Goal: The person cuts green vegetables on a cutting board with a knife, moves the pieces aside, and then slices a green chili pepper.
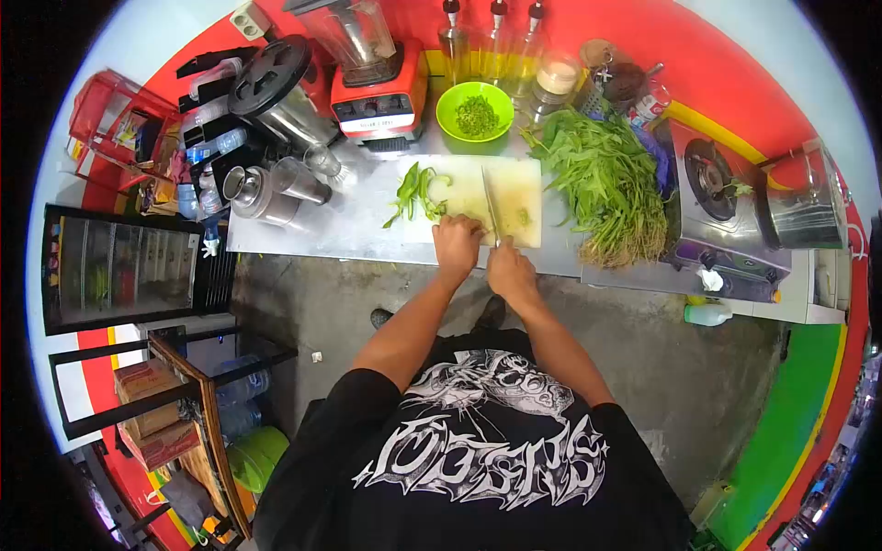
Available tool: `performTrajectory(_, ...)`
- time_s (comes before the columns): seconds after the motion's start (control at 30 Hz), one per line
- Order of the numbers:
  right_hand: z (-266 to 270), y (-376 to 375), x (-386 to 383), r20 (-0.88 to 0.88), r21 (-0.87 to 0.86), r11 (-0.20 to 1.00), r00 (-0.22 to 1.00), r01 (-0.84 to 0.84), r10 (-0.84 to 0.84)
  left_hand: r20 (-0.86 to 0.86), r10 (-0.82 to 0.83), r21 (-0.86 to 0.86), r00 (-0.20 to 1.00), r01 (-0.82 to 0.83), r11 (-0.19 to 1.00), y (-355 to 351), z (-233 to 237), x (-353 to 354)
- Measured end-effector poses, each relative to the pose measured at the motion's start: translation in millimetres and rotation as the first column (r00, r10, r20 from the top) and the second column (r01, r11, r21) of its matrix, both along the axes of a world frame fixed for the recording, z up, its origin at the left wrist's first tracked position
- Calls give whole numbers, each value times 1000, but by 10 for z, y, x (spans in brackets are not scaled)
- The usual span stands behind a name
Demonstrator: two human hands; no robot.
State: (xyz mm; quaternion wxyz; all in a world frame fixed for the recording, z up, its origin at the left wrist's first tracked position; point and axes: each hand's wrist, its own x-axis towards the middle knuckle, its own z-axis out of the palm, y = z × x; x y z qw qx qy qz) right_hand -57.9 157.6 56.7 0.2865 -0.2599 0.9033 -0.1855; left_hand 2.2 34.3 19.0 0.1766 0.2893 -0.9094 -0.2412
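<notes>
My right hand is clenched around the handle of one knife. The blade is narrow, flat metal, and its long axis runs straight away from me, tip towards the far edge of the cutting board. The knife stands on the board's near half, right of centre. My left hand rests on the board's near edge, just left of the blade, with fingers curled and knuckles up. I cannot tell whether it pins anything beneath it. The board is one pale, smooth rectangle, with its long side parallel to the front edge of the steel bench. On the board's left end lies a loose cluster of long green strips, curved and glossy. One small green piece lies just right of the blade. Behind the board stands one round, bright green bowl holding finely chopped greens. Right of the board lies one bundle of leafy stems, its pale roots pointing towards me. Behind the board and left of the bowl stands one red-based blender. Three clear, tall bottles stand behind the bowl.
</notes>
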Motion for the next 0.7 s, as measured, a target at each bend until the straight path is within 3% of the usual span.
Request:
performTrajectory(0.17, -33, -5, -94, -56, -37, 999, 998, -17, 15, -51, -99, -20, 994, 98, 995, -22, -51, -1)
performTrajectory(0.33, -73, -47, -8, 22, 14, 999, 999, 28, -29, -189, -203, -22, 961, 203, 979, -78, -58, 38)
performTrajectory(0.63, -18, -73, -10, -28, -31, 999, 999, 15, -16, -239, -209, -26, 948, 209, 978, -76, -82, 133)
performTrajectory(0.7, -106, -48, 36, 31, -10, 1000, 999, 14, -14, -220, -172, 47, 960, 186, 981, -68, -76, 109)
